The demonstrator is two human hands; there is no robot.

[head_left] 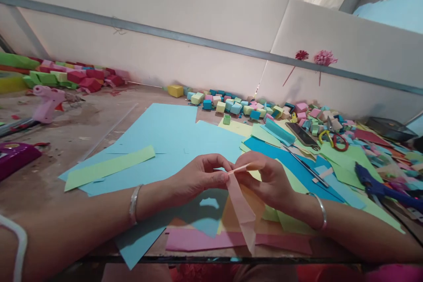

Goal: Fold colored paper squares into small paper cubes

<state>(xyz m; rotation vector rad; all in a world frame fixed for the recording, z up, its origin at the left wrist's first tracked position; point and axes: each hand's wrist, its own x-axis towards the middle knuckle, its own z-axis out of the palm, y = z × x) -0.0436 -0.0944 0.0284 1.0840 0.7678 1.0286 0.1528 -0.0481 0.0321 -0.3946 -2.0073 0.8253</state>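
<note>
A peach paper strip (243, 211) is pinched between both hands near the table's front edge, its long end hanging down and a folded part sticking out to the right. My left hand (201, 174) grips it at the fold between thumb and fingertips. Curled around the folded part, my right hand (269, 178) holds the same strip; some of its fingers are hidden. Beneath the hands lie large light blue sheets (185, 136), a pink strip (198, 240) and orange paper. A light green strip (110, 168) rests on the blue sheet to the left.
Many small folded paper cubes (236, 106) line the wall, with more at far left. A pink glue gun (49, 102) stands left; a blue glue gun (380, 187) lies right. Scissors (333, 139), a phone (301, 134) and a pen (307, 166) lie among paper scraps at right.
</note>
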